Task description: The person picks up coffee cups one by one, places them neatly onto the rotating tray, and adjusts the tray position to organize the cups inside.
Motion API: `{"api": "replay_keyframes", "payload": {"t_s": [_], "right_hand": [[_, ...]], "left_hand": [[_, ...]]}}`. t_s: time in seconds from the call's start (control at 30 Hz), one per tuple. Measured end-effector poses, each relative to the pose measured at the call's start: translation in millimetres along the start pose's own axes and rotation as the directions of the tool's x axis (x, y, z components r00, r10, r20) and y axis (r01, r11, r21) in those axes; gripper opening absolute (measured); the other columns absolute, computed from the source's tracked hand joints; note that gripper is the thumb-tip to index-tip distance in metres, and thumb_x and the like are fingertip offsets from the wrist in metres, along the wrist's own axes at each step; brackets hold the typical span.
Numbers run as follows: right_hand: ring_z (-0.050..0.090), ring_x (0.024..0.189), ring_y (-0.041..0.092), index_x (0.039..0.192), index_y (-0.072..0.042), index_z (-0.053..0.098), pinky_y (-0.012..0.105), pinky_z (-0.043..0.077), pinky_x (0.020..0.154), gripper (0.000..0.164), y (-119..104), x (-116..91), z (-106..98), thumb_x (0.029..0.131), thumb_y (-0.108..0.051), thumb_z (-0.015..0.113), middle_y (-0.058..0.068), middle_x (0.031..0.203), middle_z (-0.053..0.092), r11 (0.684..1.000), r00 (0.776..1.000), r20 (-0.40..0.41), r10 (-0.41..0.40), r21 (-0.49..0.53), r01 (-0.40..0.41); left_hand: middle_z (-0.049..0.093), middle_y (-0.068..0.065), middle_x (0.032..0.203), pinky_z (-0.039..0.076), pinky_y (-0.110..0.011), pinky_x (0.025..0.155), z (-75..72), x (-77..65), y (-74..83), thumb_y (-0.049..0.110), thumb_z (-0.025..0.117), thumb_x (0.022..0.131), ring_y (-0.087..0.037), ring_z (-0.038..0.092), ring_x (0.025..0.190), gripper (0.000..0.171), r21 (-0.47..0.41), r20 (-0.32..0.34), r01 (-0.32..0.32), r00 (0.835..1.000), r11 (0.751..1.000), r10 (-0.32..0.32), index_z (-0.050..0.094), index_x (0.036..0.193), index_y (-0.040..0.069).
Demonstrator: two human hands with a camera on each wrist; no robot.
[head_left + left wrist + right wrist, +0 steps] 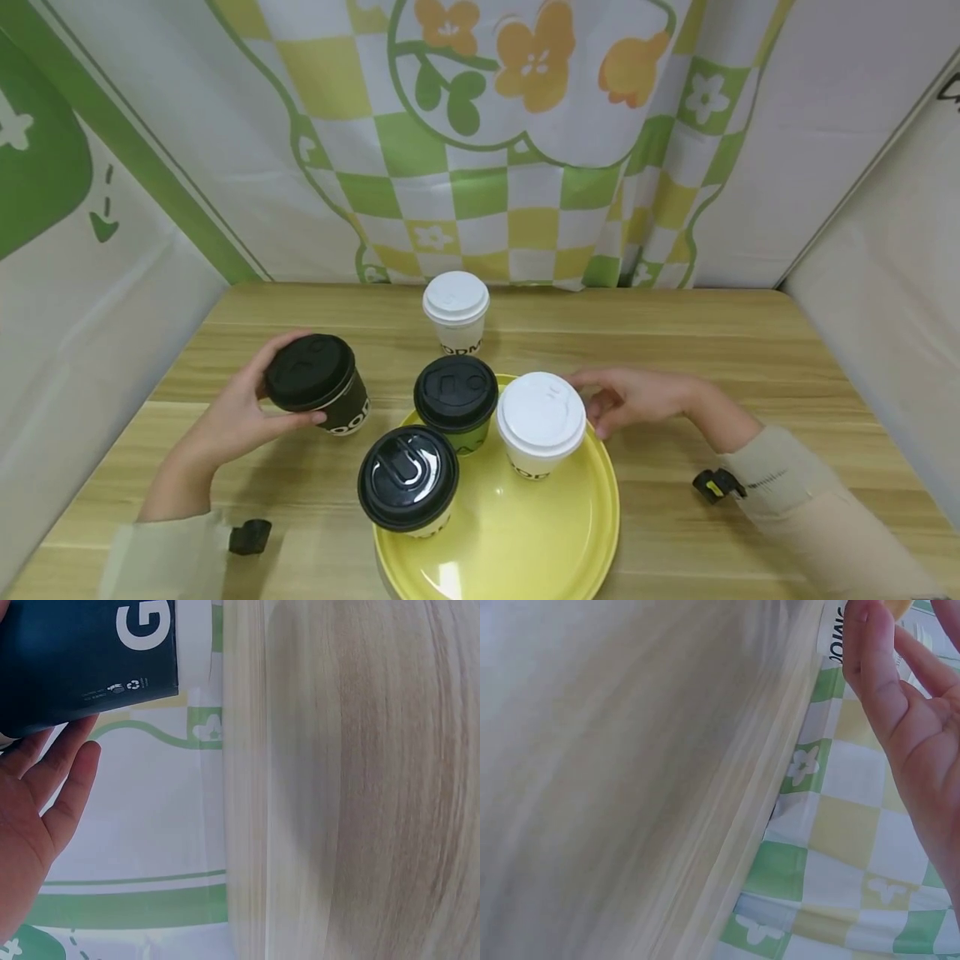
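My left hand (pixel 236 408) grips a black paper cup (pixel 348 408) with a black lid, thumb at the near side. The cup's base (pixel 142 701) hangs above the tabletop in the left wrist view. Beside it is a round yellow tray (pixel 517 550) bearing a white-lidded cup (pixel 542 417), a green cup with a matte black lid (pixel 456 392) and a cup with a glossy black lid (pixel 408 479). At the tray's right rim, next to the white-lidded cup, my right hand (pixel 637 400) holds the edge with curled fingers; some fingertips are hidden.
Behind the tray a white cup with a white lid (pixel 457 312) stands on the wooden table (pixel 712 533). A checked, flowered curtain (pixel 480 192) hangs at the table's back edge. Pale fabric walls rise on both sides.
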State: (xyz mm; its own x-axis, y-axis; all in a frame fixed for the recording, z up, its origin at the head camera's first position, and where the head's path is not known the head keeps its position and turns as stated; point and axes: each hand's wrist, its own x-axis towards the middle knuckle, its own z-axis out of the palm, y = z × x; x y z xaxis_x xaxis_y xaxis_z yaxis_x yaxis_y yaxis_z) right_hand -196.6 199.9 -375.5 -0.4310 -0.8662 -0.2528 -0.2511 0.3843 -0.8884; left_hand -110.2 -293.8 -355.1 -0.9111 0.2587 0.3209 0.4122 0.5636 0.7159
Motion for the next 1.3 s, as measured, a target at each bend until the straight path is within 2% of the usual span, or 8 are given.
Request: {"api": "replay_keyframes", "payload": {"t_s": [0.27,0.43,0.5,0.67,0.8,0.97,1.13,1.3], "right_hand": [[0.068,0.096,0.016,0.154,0.005,0.023,0.031,0.058,0.081,0.079,-1.3,-11.0,10.3,0.089,-0.002,0.069,0.020,0.120,0.064,1.000,0.999,-0.040,0.009,0.019,-0.008],[0.068,0.094,0.016,0.154,0.001,0.025,0.031,0.058,0.080,0.078,-0.4,-18.0,20.0,0.088,0.004,0.066,0.024,0.136,0.052,0.999,0.997,-0.073,-0.017,0.044,0.020],[0.067,0.091,0.015,0.152,0.004,0.027,0.032,0.059,0.078,0.075,-0.3,-21.2,23.8,0.088,0.005,0.066,0.025,0.133,0.052,0.998,0.995,-0.088,-0.035,0.045,0.039],[0.064,0.092,0.011,0.147,0.009,0.031,0.028,0.057,0.083,0.075,-1.0,-30.9,31.6,0.088,-0.009,0.073,0.021,0.118,0.059,0.999,0.987,-0.155,-0.047,-0.034,0.042],[0.062,0.098,0.013,0.146,0.005,0.035,0.028,0.055,0.090,0.078,-3.3,-38.1,37.2,0.086,-0.021,0.078,0.019,0.126,0.055,0.995,0.978,-0.207,-0.031,-0.102,0.010],[0.060,0.101,0.018,0.147,-0.001,0.036,0.034,0.055,0.093,0.080,-6.6,-43.6,43.3,0.085,-0.027,0.078,0.018,0.130,0.051,0.993,0.972,-0.233,-0.029,-0.119,0.001],[0.060,0.102,0.015,0.148,-0.001,0.035,0.037,0.054,0.094,0.082,-9.3,-47.8,48.2,0.085,-0.030,0.077,0.016,0.127,0.052,0.992,0.967,-0.253,-0.021,-0.129,-0.012],[0.060,0.102,0.013,0.147,-0.003,0.036,0.033,0.053,0.095,0.082,-8.1,-48.6,54.6,0.083,-0.031,0.079,0.013,0.123,0.052,0.992,0.962,-0.273,-0.010,-0.120,-0.024]], "left_hand": [[0.051,0.020,0.136,0.045,-0.011,0.084,-0.9,-3.8,-0.5,-0.003,0.089,0.066,0.005,0.058,0.109,0.099,0.018,-0.019,0.011,1.000,1.000,-0.010,0.039,0.150,0.015],[0.050,0.020,0.136,0.044,-0.010,0.085,-1.4,-4.7,1.3,-0.004,0.089,0.066,0.006,0.057,0.111,0.100,0.019,-0.020,0.001,1.000,1.000,0.000,0.039,0.151,0.015],[0.050,0.020,0.136,0.044,-0.009,0.086,-1.7,-4.8,2.0,-0.004,0.089,0.065,0.006,0.056,0.112,0.101,0.019,-0.020,-0.008,1.000,1.000,0.009,0.039,0.151,0.014],[0.050,0.018,0.137,0.043,-0.008,0.089,-2.8,-5.2,3.4,-0.007,0.088,0.063,0.005,0.054,0.116,0.102,0.002,-0.020,-0.034,0.999,0.999,0.034,0.039,0.150,0.012],[0.051,0.016,0.138,0.042,-0.007,0.091,-4.0,-6.5,4.6,-0.008,0.089,0.062,0.005,0.054,0.118,0.102,-0.006,-0.019,-0.049,0.999,0.999,0.049,0.039,0.150,0.010],[0.052,0.016,0.136,0.043,-0.007,0.089,-5.4,-10.1,7.6,-0.008,0.089,0.062,0.004,0.055,0.116,0.101,0.000,-0.018,-0.046,0.999,0.999,0.046,0.041,0.149,0.009],[0.052,0.013,0.138,0.041,-0.007,0.092,-7.8,-13.4,12.8,-0.008,0.089,0.062,0.004,0.054,0.119,0.102,-0.007,-0.007,-0.055,0.998,0.998,0.055,0.039,0.150,0.009],[0.053,0.010,0.140,0.041,-0.008,0.093,-10.7,-15.9,19.2,-0.009,0.088,0.062,0.002,0.054,0.120,0.103,-0.018,0.017,-0.063,0.998,0.998,0.063,0.038,0.150,0.009]]}}
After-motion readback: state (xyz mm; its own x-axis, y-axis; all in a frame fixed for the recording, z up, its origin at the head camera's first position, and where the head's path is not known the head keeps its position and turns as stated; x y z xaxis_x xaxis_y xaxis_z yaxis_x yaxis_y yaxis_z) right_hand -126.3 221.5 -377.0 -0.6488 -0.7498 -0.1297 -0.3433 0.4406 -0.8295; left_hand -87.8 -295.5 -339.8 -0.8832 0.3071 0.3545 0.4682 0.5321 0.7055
